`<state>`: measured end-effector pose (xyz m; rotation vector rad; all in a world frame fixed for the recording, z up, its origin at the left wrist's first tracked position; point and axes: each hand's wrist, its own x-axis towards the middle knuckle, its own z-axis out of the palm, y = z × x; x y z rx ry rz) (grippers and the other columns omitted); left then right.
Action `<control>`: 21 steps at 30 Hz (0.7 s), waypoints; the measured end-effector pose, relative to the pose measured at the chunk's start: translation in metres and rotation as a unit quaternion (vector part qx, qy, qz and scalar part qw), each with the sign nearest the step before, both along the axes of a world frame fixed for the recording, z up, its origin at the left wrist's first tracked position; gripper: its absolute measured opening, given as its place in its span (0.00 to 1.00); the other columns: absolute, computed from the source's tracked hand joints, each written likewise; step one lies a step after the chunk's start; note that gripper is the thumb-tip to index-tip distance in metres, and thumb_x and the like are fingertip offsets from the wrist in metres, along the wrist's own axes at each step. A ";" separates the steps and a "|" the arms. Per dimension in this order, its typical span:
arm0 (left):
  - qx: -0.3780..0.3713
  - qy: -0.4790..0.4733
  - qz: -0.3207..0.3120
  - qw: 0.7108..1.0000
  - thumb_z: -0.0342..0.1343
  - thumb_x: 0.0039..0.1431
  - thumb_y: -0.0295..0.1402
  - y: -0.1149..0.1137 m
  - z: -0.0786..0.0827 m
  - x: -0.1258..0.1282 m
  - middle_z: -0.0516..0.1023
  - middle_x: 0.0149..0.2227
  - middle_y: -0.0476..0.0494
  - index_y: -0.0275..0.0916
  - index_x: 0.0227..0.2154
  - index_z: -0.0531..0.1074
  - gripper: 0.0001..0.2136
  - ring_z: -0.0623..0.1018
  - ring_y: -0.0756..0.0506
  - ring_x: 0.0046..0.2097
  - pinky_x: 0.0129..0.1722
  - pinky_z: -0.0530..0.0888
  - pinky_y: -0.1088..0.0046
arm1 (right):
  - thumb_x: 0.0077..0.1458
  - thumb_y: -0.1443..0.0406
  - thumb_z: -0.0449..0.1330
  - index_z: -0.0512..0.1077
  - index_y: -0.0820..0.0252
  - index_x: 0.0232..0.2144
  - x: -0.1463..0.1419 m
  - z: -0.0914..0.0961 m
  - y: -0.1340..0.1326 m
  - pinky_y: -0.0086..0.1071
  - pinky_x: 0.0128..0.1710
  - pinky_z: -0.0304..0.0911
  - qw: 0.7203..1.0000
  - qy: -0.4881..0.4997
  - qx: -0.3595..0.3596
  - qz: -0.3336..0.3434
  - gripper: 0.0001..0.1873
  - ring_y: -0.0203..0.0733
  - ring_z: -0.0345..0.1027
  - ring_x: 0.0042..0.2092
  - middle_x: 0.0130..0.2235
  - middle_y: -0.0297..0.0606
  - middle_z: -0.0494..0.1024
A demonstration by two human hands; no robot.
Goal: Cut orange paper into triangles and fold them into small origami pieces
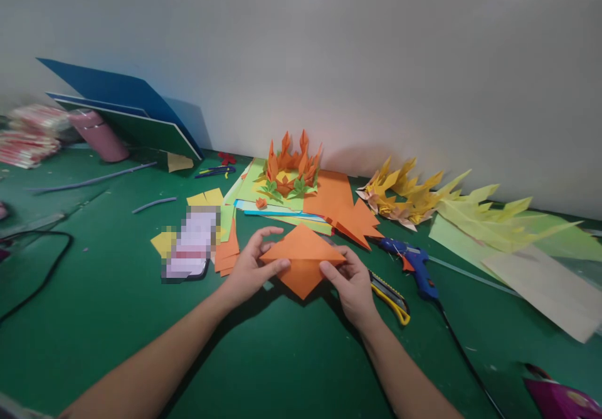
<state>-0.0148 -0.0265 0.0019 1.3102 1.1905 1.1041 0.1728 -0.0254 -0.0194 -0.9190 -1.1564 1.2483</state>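
An orange sheet of paper point(301, 268), turned like a diamond with a crease across its middle, is held above the green table. My left hand point(254, 265) pinches its left corner, thumb on top and the index finger raised. At the right corner my right hand point(350, 281) grips it the same way, thumb on the face and fingers behind. Just right of that hand lies a yellow-and-black utility knife point(390, 297). Behind the sheet stands an orange folded-paper crown point(294, 171) with green leaves at its base. Small orange paper squares point(226, 256) lie left of my left hand.
A phone with a blurred screen point(194, 243) lies at left. To the right are a blue glue gun point(414, 265) with its cord, and yellow paper crowns point(399, 193). A pink bottle point(98, 135) and blue boards point(126, 93) lean by the white partition point(329, 61).
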 end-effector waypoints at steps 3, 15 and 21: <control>0.003 -0.013 0.010 1.000 0.63 0.43 0.39 0.000 0.003 0.001 0.74 0.40 0.46 0.40 0.38 0.70 0.17 0.76 0.47 0.39 0.36 0.74 0.73 | 0.44 0.58 0.66 0.61 0.51 0.36 -0.002 0.003 -0.002 0.27 0.25 0.63 0.998 0.053 -0.026 0.029 0.20 0.35 0.66 0.25 0.27 0.27 0.73; -0.073 0.011 0.051 0.996 0.67 0.35 0.42 0.001 -0.002 0.000 0.81 0.32 0.44 0.37 0.31 0.79 0.18 0.75 0.50 0.29 0.30 0.74 0.75 | 0.44 0.62 0.65 0.77 0.56 0.30 0.001 0.000 0.002 0.39 0.40 0.69 0.995 -0.101 0.010 -0.007 0.07 0.45 0.74 0.38 0.34 0.38 0.80; -0.071 -0.010 0.048 0.996 0.67 0.35 0.43 -0.001 -0.003 0.004 0.81 0.35 0.42 0.37 0.29 0.79 0.18 0.77 0.47 0.34 0.36 0.75 0.70 | 0.41 0.62 0.66 0.78 0.56 0.31 -0.004 -0.001 0.000 0.40 0.42 0.70 0.998 -0.067 -0.012 0.005 0.10 0.45 0.74 0.39 0.36 0.39 0.81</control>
